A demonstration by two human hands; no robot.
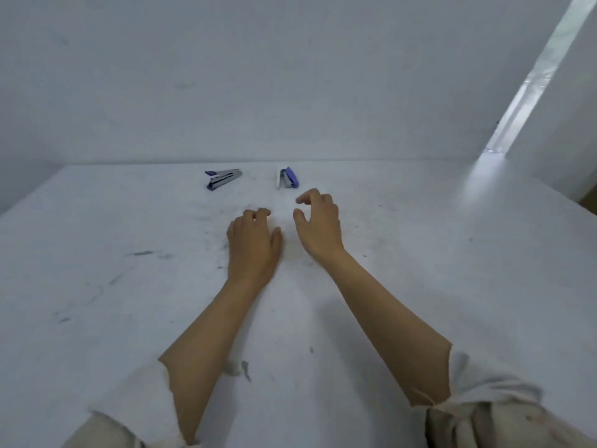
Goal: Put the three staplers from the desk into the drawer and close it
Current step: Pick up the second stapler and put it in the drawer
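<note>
Two staplers lie near the far edge of the white desk (97,253). A silver stapler with purple ends (223,178) is on the left. To its right rests a purple and white stapler (288,178). My left hand (253,244) lies palm down on the desk, fingers curled, holding nothing. My right hand (318,221) hovers just short of the purple and white stapler, thumb and fingers apart and empty. No third stapler and no drawer show in the head view.
The desk surface carries dark scuff marks. A white wall stands right behind the desk. A bright strip of light (529,85) runs down the wall at the right, reaching the desk's far right corner.
</note>
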